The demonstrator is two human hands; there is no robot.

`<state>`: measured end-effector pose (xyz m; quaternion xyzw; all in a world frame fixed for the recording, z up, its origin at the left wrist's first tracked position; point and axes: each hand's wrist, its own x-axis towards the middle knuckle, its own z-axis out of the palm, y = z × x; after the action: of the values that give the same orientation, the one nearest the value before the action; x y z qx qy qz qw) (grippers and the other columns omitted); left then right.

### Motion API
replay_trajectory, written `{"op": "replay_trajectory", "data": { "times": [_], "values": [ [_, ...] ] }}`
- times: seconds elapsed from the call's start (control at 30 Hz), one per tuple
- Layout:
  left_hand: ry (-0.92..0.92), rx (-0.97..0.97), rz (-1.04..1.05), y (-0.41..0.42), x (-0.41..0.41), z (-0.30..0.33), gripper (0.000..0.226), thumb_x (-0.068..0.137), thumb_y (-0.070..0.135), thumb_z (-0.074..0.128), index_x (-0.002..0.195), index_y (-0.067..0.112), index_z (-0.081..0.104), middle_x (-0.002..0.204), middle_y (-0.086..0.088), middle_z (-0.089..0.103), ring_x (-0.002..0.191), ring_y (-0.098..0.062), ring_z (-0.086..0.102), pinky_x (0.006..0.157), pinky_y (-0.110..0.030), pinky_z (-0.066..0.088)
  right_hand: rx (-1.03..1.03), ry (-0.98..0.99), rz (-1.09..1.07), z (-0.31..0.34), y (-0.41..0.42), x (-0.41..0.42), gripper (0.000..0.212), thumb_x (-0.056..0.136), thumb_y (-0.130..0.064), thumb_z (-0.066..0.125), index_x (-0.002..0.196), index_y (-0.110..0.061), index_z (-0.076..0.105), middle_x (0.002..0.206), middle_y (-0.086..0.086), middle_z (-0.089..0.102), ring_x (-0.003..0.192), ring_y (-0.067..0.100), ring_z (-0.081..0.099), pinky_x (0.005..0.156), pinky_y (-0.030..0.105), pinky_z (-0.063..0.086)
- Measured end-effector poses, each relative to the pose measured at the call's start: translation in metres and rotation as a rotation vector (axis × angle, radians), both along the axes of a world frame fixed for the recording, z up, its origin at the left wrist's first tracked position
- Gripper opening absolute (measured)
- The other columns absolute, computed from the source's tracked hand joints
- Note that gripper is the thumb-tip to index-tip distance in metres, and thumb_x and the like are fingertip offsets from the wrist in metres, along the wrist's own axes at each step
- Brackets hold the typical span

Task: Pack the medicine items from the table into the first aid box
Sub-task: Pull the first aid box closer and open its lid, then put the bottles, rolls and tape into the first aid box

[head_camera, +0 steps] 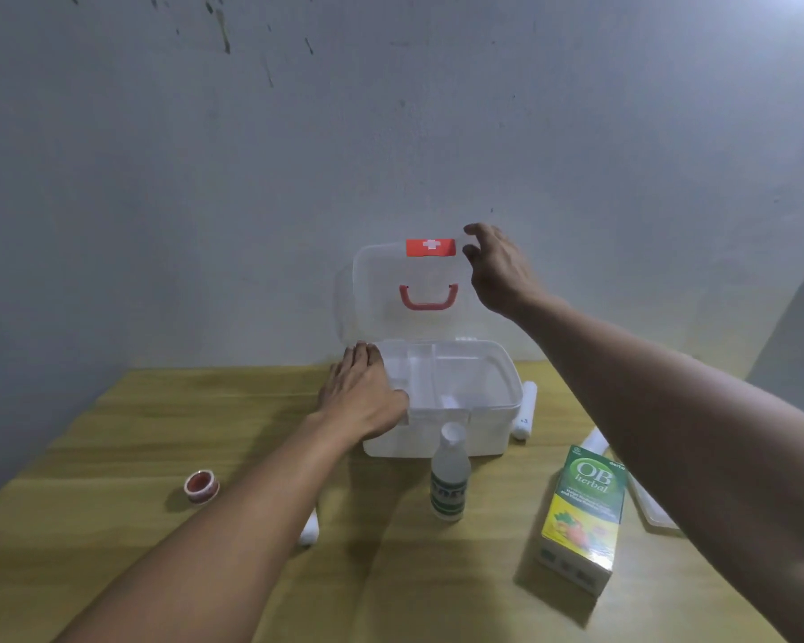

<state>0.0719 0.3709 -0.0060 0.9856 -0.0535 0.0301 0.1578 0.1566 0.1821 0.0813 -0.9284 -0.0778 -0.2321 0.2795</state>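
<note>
- Standing upright at the back of the wooden table [168,410], the white first aid box [442,433] had its clear lid [381,290] swung up against the wall, the tray inside showing bare compartments.
- The right hand [495,266] was up beside the lid's top corner near the red latch [430,247], fingers spread and loose; whether they touched the lid I could not tell, and they held nothing.
- The left hand [360,394] lay flat and open over the box's near-left corner, pressing on the rim rather than gripping anything.
- Risk, as I judged it: the lid might drop forward once the right hand let go — onto the left hand or whatever was going in.
- A second risk: the bottle [450,475] stood upright just in front of the box, so a forearm reaching across could tip it.
- None of the medicine lay in either hand. The green and yellow carton [583,512] sat under the right forearm, near right; the small red tape roll [201,486] lay well apart to the left; a white roll [308,531] peeked out beneath the left forearm; a white tube [525,410] lay just beside the box's right wall — all on the table.
</note>
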Motion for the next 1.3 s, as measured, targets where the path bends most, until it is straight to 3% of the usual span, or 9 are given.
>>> {"op": "replay_trajectory", "data": {
  "times": [0.17,0.33,0.47,0.6,0.73,0.87,1.03,1.2,1.3],
  "values": [
    [0.022,0.038,-0.041,-0.003,0.010,-0.004,0.075,0.096,0.042,0.032,0.153,0.004,0.002,0.163,-0.012,-0.002,0.151,-0.023,-0.004,0.121,-0.040,0.001,0.000,0.048,0.021,-0.010,-0.010,-0.010,0.047,0.099,-0.007,0.040,0.145,-0.011,0.030,0.160,0.010,0.015,0.147,0.024,0.014,0.116,0.040,0.019],
    [0.031,0.078,-0.035,-0.005,0.011,-0.013,0.078,0.097,0.049,0.028,0.153,0.003,0.001,0.163,-0.011,-0.004,0.151,-0.022,-0.007,0.122,-0.039,0.002,-0.067,0.073,-0.024,-0.022,-0.033,-0.048,0.037,0.089,-0.005,0.053,0.126,-0.010,0.052,0.133,0.012,0.054,0.119,0.030,0.052,0.096,0.035,0.040],
    [0.046,0.109,-0.045,-0.004,0.012,-0.011,0.077,0.097,0.048,0.027,0.153,0.003,-0.001,0.163,-0.011,-0.007,0.150,-0.021,-0.008,0.122,-0.039,0.002,-0.372,0.374,0.063,-0.027,-0.053,-0.097,0.026,0.081,0.004,0.055,0.098,-0.007,0.072,0.103,0.010,0.073,0.095,0.026,0.066,0.083,0.033,0.052],
    [0.048,0.127,-0.046,-0.004,0.014,-0.013,0.077,0.097,0.048,0.027,0.153,0.003,-0.001,0.163,-0.011,-0.007,0.150,-0.022,-0.009,0.121,-0.042,0.003,-0.590,0.715,0.177,-0.037,-0.069,-0.135,0.047,0.078,0.011,0.056,0.111,-0.020,0.070,0.118,0.001,0.068,0.103,0.018,0.064,0.079,0.029,0.053],
    [0.041,0.178,-0.033,-0.004,0.017,-0.013,0.076,0.096,0.048,0.027,0.153,0.005,0.000,0.163,-0.011,-0.005,0.151,-0.023,-0.007,0.122,-0.048,0.002,-0.737,0.887,0.204,-0.049,-0.081,-0.152,0.069,0.078,0.009,0.061,0.132,-0.033,0.051,0.137,0.001,0.051,0.116,0.024,0.054,0.084,0.035,0.056],
    [0.054,0.207,-0.025,-0.006,0.017,-0.006,0.075,0.095,0.047,0.029,0.154,0.009,0.002,0.163,-0.009,-0.003,0.151,-0.024,-0.005,0.119,-0.056,0.000,-0.852,0.850,0.234,-0.066,-0.090,-0.157,0.084,0.070,0.003,0.072,0.138,-0.036,0.041,0.142,-0.002,0.047,0.125,0.025,0.049,0.095,0.042,0.052],
    [-0.034,0.197,-0.073,-0.009,0.022,0.006,0.067,0.097,0.041,0.027,0.153,0.007,0.011,0.163,-0.010,0.004,0.151,-0.023,0.001,0.121,-0.050,0.002,-0.846,0.730,0.256,-0.067,-0.097,-0.162,0.077,0.070,-0.008,0.078,0.134,-0.034,0.044,0.139,-0.005,0.047,0.123,0.023,0.050,0.094,0.039,0.051],
    [0.005,0.148,-0.093,-0.010,0.025,0.002,0.064,0.100,0.039,0.024,0.153,0.007,0.010,0.163,-0.009,0.003,0.151,-0.022,0.000,0.122,-0.045,0.001,-0.734,0.600,0.154,-0.017,-0.101,-0.147,0.076,0.062,-0.024,0.082,0.129,-0.039,0.048,0.115,-0.005,0.060,0.101,0.020,0.058,0.086,0.038,0.052],
    [0.011,0.148,-0.069,-0.010,0.026,-0.006,0.063,0.099,0.037,0.025,0.153,0.009,0.010,0.163,-0.007,0.003,0.151,-0.021,0.000,0.120,-0.044,0.001,-0.748,0.487,0.105,0.016,-0.092,-0.126,0.074,0.066,-0.027,0.081,0.132,-0.034,0.049,0.116,-0.002,0.063,0.096,0.019,0.058,0.085,0.035,0.052]
  ]
}}
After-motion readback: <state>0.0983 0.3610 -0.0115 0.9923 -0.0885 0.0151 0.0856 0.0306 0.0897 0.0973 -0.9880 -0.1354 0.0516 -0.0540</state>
